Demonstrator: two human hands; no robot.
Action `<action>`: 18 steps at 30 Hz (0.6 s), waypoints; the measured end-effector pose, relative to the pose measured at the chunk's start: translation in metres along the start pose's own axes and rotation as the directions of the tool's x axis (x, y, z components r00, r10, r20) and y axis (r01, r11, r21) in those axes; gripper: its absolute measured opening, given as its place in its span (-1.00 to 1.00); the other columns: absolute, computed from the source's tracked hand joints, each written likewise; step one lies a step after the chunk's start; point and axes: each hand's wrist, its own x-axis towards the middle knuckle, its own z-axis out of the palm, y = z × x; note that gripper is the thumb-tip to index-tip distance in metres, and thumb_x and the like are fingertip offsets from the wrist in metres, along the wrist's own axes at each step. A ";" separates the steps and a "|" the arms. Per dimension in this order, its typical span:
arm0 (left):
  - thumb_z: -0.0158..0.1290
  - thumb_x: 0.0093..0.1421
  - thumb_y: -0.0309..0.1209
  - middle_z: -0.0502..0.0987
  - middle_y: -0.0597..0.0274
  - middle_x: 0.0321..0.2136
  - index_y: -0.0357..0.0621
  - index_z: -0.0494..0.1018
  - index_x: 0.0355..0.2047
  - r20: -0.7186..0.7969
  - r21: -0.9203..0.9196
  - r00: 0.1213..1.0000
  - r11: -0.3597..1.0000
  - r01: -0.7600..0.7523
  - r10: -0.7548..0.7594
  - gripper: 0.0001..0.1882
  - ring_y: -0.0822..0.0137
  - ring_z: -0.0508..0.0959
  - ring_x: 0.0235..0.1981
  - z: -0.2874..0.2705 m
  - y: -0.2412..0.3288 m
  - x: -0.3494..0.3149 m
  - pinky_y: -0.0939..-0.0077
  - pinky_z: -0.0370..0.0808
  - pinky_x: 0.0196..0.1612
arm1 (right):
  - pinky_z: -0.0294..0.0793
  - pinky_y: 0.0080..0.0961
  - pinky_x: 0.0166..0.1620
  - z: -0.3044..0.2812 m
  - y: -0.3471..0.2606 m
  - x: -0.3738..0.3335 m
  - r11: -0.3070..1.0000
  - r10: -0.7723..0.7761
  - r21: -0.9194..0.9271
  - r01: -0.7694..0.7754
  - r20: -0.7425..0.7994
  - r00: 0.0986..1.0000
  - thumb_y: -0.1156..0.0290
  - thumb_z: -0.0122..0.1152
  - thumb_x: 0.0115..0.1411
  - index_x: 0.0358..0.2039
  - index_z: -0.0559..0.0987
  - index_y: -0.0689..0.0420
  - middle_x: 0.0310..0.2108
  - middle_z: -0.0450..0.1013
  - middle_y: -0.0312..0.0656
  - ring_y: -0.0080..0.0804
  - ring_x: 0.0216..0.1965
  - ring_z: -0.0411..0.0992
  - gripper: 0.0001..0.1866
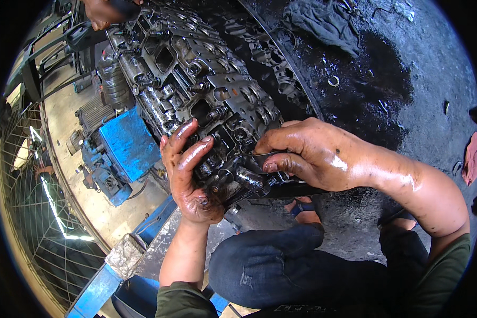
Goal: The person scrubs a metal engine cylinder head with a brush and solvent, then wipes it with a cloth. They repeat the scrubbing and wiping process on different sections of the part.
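A large, oil-covered metal engine block (pixel 185 69) with rows of openings and bosses stretches away from me toward the upper left. At its near left corner, my left hand (pixel 191 180) lies against the metal with oily fingers spread apart. My right hand (pixel 315 156) reaches in from the right over the near end. Its thumb and forefinger pinch a thin dark piece (pixel 261 158), whose kind I cannot make out. Between my hands sits a dark, shiny cylindrical part (pixel 250 180). The other fingers of my right hand are mostly hidden.
Another person's hand (pixel 102 15) is at the block's far end. Right of the block, oily metal parts (pixel 281 69) lie along a dark edge. A dark cloth (pixel 323 26) and a metal ring (pixel 333 81) lie on the oil-stained floor. Blue machinery (pixel 127 143) stands left.
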 end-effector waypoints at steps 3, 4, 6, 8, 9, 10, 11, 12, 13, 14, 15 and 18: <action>-0.36 0.42 0.39 0.54 -0.16 0.20 -0.07 0.62 0.03 -0.016 -0.016 1.000 1.000 -0.002 0.002 -0.15 -0.08 0.45 0.29 0.001 0.001 0.000 -0.16 -0.10 0.49 | 0.56 -0.04 -0.08 -0.001 -0.009 0.001 0.990 -0.003 -0.143 0.006 0.017 1.000 0.40 0.29 0.36 -0.08 0.62 0.26 -0.20 0.60 0.09 0.14 -0.07 0.57 -0.79; -0.36 0.42 0.39 0.54 -0.17 0.20 -0.07 0.62 0.03 -0.021 -0.019 1.000 1.000 0.001 -0.001 -0.15 -0.08 0.45 0.29 0.002 0.002 0.000 -0.16 -0.10 0.49 | 0.55 -0.03 -0.10 -0.001 -0.012 0.001 0.986 0.046 -0.162 -0.042 0.018 0.999 0.40 0.29 0.36 -0.10 0.62 0.25 -0.22 0.60 0.09 0.15 -0.09 0.57 -0.80; -0.35 0.42 0.38 0.54 -0.17 0.20 -0.08 0.62 0.03 -0.021 -0.019 1.000 1.000 0.005 -0.005 -0.16 -0.08 0.45 0.29 0.002 0.004 0.002 -0.16 -0.10 0.49 | 0.54 -0.01 -0.12 0.001 -0.019 0.000 0.981 0.072 -0.180 -0.071 -0.006 0.997 0.40 0.28 0.36 -0.12 0.62 0.23 -0.27 0.59 0.09 0.17 -0.11 0.57 -0.82; -0.34 0.43 0.37 0.54 -0.17 0.19 -0.08 0.63 0.02 -0.024 -0.005 1.000 1.000 0.012 -0.012 -0.17 -0.08 0.46 0.29 0.002 0.006 0.003 -0.15 -0.10 0.49 | 0.54 -0.01 -0.14 0.004 -0.025 0.001 0.974 0.100 -0.201 -0.107 -0.046 0.994 0.40 0.28 0.36 -0.15 0.62 0.22 -0.31 0.60 0.09 0.19 -0.15 0.58 -0.84; -0.33 0.43 0.36 0.55 -0.16 0.19 -0.08 0.63 0.02 -0.016 -0.018 1.000 1.000 -0.004 0.004 -0.18 -0.07 0.46 0.29 0.001 0.006 0.003 -0.14 -0.10 0.49 | 0.54 -0.01 -0.15 0.006 -0.028 0.001 0.974 0.072 -0.210 -0.086 -0.076 0.995 0.40 0.28 0.36 -0.17 0.62 0.21 -0.33 0.60 0.09 0.20 -0.16 0.58 -0.85; -0.33 0.43 0.36 0.55 -0.14 0.18 -0.09 0.63 0.01 -0.020 -0.016 1.000 1.000 -0.011 0.010 -0.18 -0.07 0.45 0.29 0.001 0.006 0.004 -0.14 -0.10 0.48 | 0.54 -0.01 -0.16 0.006 -0.030 0.002 0.973 0.093 -0.204 -0.108 -0.079 0.992 0.40 0.29 0.36 -0.18 0.63 0.21 -0.34 0.60 0.10 0.21 -0.18 0.58 -0.85; -0.32 0.44 0.35 0.56 -0.13 0.17 -0.09 0.63 0.01 -0.024 0.004 1.000 1.000 -0.006 0.006 -0.19 -0.06 0.45 0.29 0.001 0.006 0.004 -0.14 -0.09 0.48 | 0.55 0.00 -0.17 0.007 -0.032 0.002 0.972 0.114 -0.198 -0.128 -0.082 0.990 0.40 0.29 0.35 -0.18 0.63 0.21 -0.35 0.60 0.11 0.22 -0.19 0.59 -0.86; -0.32 0.44 0.35 0.57 -0.12 0.17 -0.08 0.63 0.00 -0.023 -0.015 1.000 1.000 -0.017 0.017 -0.20 -0.05 0.45 0.29 0.001 0.006 0.004 -0.14 -0.09 0.48 | 0.55 0.00 -0.18 0.007 -0.033 0.002 0.972 0.130 -0.185 -0.144 -0.084 0.988 0.40 0.30 0.35 -0.19 0.63 0.21 -0.35 0.60 0.12 0.22 -0.20 0.59 -0.86; -0.32 0.44 0.34 0.57 -0.10 0.16 -0.08 0.63 0.00 -0.020 -0.018 1.000 1.000 -0.016 0.015 -0.20 -0.05 0.45 0.30 0.001 0.005 0.004 -0.13 -0.09 0.48 | 0.55 0.00 -0.18 0.007 -0.034 0.002 0.965 0.150 -0.206 -0.165 -0.083 0.985 0.40 0.30 0.35 -0.20 0.63 0.21 -0.36 0.59 0.13 0.22 -0.20 0.59 -0.86; -0.32 0.44 0.34 0.58 -0.09 0.15 -0.08 0.63 -0.01 -0.016 -0.021 1.000 1.000 -0.013 0.013 -0.20 -0.04 0.45 0.30 0.001 0.005 0.004 -0.13 -0.09 0.48 | 0.55 0.00 -0.18 0.007 -0.035 0.002 0.959 0.168 -0.218 -0.182 -0.081 0.982 0.40 0.30 0.35 -0.20 0.63 0.22 -0.36 0.59 0.14 0.22 -0.20 0.59 -0.86; -0.32 0.44 0.35 0.61 -0.03 0.12 -0.07 0.64 -0.03 -0.018 -0.004 1.000 1.000 -0.018 0.018 -0.20 -0.02 0.46 0.30 0.001 0.004 0.004 -0.13 -0.10 0.48 | 0.55 0.00 -0.18 0.007 -0.035 0.002 0.965 0.132 -0.218 -0.149 -0.089 0.987 0.40 0.30 0.35 -0.21 0.63 0.22 -0.36 0.59 0.14 0.21 -0.19 0.59 -0.86; -0.33 0.44 0.36 0.62 0.02 0.11 -0.05 0.64 -0.04 -0.009 0.006 1.000 1.000 0.001 -0.001 -0.20 -0.02 0.46 0.30 0.001 0.004 0.003 -0.12 -0.10 0.48 | 0.55 0.00 -0.17 0.007 -0.036 -0.003 0.947 0.207 -0.230 -0.222 -0.089 0.974 0.40 0.30 0.35 -0.21 0.63 0.21 -0.35 0.60 0.12 0.19 -0.19 0.60 -0.86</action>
